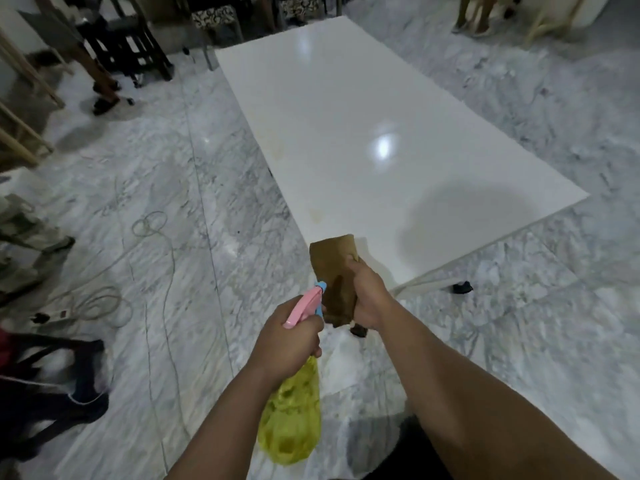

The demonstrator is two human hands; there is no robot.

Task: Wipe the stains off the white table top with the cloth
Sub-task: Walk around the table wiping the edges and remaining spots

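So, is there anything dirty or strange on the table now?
Yes. Faint yellowish stains mark the white table along its left edge, one near the cloth. Loose cables also lie on the floor.

The glossy white tabletop (346,109) runs from about six o'clock up toward twelve, its bare surface mirroring a ceiling light. Faint yellowish stains (316,213) lie along its nine o'clock edge (another pale smear sits further up that edge). Beneath it spreads a grey-veined marble floor (180,188), where coiled cables (149,225) and a power strip (57,315) lie at nine o'clock.
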